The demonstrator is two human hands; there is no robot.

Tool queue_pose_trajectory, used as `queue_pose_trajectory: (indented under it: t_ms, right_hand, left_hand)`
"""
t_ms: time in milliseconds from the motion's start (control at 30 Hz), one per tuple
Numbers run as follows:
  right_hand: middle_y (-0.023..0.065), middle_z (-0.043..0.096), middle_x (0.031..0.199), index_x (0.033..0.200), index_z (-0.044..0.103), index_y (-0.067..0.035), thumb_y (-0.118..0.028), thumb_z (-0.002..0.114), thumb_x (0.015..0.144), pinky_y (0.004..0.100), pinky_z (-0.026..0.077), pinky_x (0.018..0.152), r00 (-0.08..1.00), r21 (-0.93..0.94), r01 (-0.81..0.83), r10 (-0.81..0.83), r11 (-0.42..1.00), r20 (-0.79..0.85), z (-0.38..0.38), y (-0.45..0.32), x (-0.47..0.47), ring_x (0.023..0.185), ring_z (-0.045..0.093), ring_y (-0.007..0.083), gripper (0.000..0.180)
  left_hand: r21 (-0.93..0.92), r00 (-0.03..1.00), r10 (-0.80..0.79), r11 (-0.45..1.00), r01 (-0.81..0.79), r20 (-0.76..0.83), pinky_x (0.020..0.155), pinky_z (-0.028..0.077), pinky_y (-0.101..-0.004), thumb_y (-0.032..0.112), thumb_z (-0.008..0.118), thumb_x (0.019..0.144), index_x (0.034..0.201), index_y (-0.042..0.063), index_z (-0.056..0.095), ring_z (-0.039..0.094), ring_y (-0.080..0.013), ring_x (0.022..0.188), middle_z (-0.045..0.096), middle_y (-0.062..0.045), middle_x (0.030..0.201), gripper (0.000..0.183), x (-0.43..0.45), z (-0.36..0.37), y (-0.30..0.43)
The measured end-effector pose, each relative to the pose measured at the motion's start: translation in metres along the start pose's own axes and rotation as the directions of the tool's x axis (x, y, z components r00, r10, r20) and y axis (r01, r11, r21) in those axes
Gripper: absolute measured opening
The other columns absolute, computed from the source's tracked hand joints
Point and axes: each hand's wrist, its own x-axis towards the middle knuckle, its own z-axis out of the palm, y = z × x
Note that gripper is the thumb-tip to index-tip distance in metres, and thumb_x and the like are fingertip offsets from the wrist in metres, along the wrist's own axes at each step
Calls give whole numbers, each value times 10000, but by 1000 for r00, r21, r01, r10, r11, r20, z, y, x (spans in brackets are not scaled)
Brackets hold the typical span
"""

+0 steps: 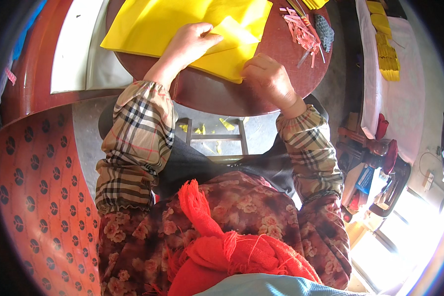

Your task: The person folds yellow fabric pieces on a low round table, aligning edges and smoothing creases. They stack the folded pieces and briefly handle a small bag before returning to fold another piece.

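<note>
A stack of yellow paper sheets [151,27] lies on the round dark red table [211,92]. A corner of the top sheet is folded over into a flap [231,33]. My left hand [192,42] rests on the stack, with its thumb and fingertips at the edge of this flap; whether it pinches the paper cannot be told. My right hand [268,76] is at the near right corner of the stack, its fingers curled and slightly blurred. What lies under its fingers is hidden.
Pink paper strips [299,31], a thin stick-like tool and a grey-blue textured item [324,32] lie at the table's right. Yellow scraps [227,124] are on the floor by a stool frame [216,137]. Folded yellow paper [388,55] sits on a pale-covered surface at the right.
</note>
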Motion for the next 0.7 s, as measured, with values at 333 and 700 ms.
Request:
queue_pose_trajectory:
  t_ms: [333,700]
  right_hand:
    - [106,664,743,838,713,-39,-175,753,810,357,511,594,940,226,-289,321,930,-116,-17,6,39,631,633,275,145]
    - [101,673,868,921,715,-71,-194,765,796,348,513,588,875,39,-304,295,952,-384,-6,9,67,641,642,246,183]
  left_hand:
    - [-63,999,-28,998,30,25,628,433,-254,252,701,900,1007,-3,699,515,-63,677,630,10,759,277,-5,2,6]
    - [-15,995,-53,998,54,82,640,448,-268,314,689,917,1014,-5,699,526,-75,677,641,8,761,333,-6,-2,11]
